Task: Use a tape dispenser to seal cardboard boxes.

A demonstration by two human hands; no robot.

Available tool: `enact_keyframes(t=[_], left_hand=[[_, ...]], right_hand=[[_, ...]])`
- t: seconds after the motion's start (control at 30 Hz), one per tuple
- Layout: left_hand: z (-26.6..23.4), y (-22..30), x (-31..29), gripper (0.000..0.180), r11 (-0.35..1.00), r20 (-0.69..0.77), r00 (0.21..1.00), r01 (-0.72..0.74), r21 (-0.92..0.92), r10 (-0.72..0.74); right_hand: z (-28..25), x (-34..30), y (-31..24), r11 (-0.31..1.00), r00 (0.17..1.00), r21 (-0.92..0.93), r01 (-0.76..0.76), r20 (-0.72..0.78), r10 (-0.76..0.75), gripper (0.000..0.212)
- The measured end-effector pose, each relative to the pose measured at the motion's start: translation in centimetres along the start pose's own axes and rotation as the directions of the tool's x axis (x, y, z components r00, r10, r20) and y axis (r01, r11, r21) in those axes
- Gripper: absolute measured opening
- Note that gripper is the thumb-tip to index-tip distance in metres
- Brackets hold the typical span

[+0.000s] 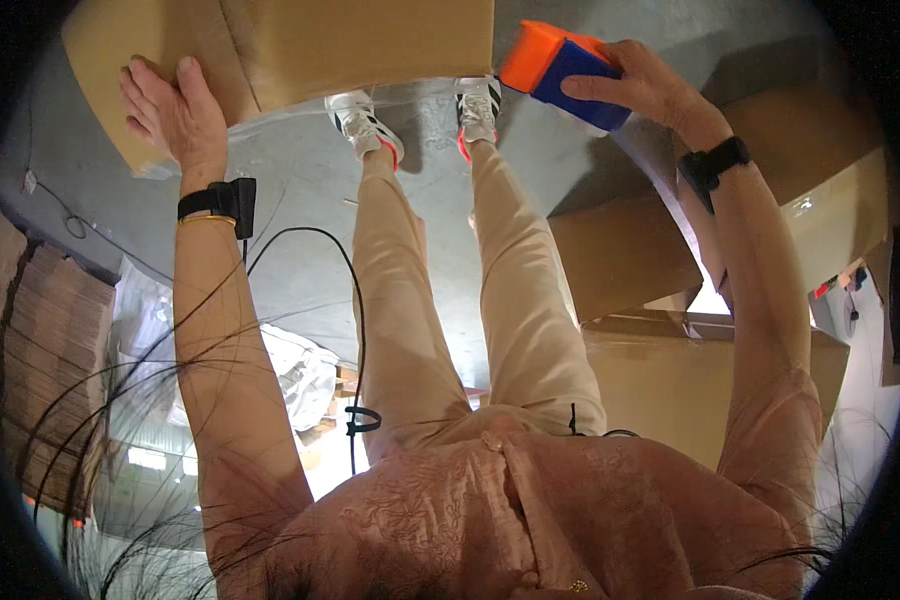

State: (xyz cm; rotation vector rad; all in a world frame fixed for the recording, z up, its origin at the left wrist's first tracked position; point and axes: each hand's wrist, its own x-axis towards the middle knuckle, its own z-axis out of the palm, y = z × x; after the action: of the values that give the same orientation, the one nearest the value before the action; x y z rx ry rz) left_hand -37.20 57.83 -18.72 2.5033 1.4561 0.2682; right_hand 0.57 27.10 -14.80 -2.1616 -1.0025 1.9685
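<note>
L grip (178,115) is spread over cardbd box (370,45), far left; R grip (655,88) pinches orange/blue tool (553,68), far right.

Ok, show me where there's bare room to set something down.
Bare: the front box, between the left hand and the orange-blue tool in the right hand; the floor between left leg and right leg. Crowded: the right side, where cartons bunch near the right forearm, and beside the left leg, where a cable loops.
</note>
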Motion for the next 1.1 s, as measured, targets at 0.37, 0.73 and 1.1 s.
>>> enact_keyframes(t=[0.37, 0.73, 1.1], left_hand=[[-1.2, 5.4, -0.4, 0.074, 0.977, 0.06, 0.98, -0.193, 0.086, 0.189], [4.7, 18.1, -4.1, 0.07, 0.819, 0.158, 0.804, -0.568, -0.08, 0.573], [3.9, 17.2, -3.8, 0.117, 0.782, 0.294, 0.728, -0.605, -0.15, 0.62]], right_hand=[[-2.8, -0.5, -3.5, 0.996, 0.978, -0.03, -0.08, 0.189, 0.084, 0.069], [-3.5, -0.8, -2.1, 0.999, 0.981, 0.041, 0.034, 0.19, -0.041, 0.071], [-2.3, 1.4, -0.1, 0.976, 0.969, -0.05, 0.21, 0.142, -0.201, 0.073]])
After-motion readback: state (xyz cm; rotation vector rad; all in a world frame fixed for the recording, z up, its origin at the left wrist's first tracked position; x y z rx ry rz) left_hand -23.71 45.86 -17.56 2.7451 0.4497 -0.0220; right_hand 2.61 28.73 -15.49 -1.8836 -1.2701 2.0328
